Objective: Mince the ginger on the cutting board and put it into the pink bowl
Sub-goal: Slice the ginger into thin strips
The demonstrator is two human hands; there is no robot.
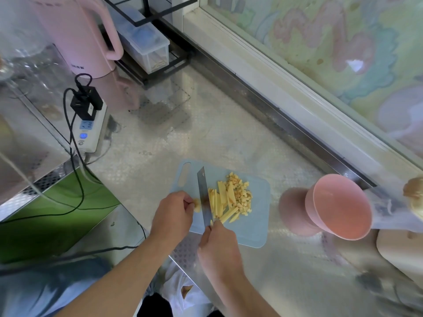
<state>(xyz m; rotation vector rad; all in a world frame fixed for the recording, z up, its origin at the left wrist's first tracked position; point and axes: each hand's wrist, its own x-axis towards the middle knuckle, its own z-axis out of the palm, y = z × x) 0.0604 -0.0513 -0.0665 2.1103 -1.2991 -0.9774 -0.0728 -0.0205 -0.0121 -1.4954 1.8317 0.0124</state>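
Your left hand (172,212) has its fingers curled and pinches a small uncut piece of ginger (196,204) against the cutting board (256,227), fingertips just beside the blade. Your right hand (218,244) is closed round the handle of the knife (204,195); the handle itself is hidden inside the grip. You hold the blade on edge, its length running away from you, with the cutting edge down on the board between the held piece and the cut ginger.

Ginger strips (223,202) lie just right of the blade, roughly parallel to it, a few touching its side. Diced ginger (241,195) sits in a loose heap right of the strips, toward the far right part of the board.

Pink bowl (341,207) stands on the metal counter (229,138) right of the board, near it but not touching; nothing shows inside it.

Far left: a pink kettle (75,35), and a white power strip (90,131) with black plugs and cables.
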